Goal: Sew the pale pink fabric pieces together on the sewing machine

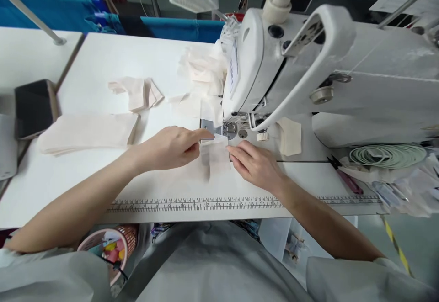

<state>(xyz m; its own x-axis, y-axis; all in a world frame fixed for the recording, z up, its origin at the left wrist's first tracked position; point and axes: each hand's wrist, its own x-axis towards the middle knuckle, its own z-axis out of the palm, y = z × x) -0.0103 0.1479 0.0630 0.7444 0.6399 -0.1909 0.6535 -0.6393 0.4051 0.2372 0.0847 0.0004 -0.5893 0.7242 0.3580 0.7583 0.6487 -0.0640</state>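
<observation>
A small, sheer pale fabric piece (pixel 219 158) lies at the front of the sewing machine's needle area (pixel 229 128). My left hand (pixel 171 146) reaches in from the left, its index finger stretched to the fabric's top edge and its other fingers curled. At the right edge of the same piece, my right hand (pixel 255 162) has its thumb and fingertips pinched together. Both hands are close to the presser foot, and the fabric's far edge is partly hidden by the left fingertip. Behind the foot, more pale fabric (pixel 206 71) is bunched against the machine head (pixel 247 60).
Folded pale cloth (pixel 89 130) and a smaller cut stack (pixel 137 92) lie to the left, by a dark box (pixel 34 108). A tape measure (pixel 199 204) runs along the front edge. Snips (pixel 348 178) and coiled pale green cord (pixel 387 155) sit at the right. Below is a pink basket (pixel 128 240).
</observation>
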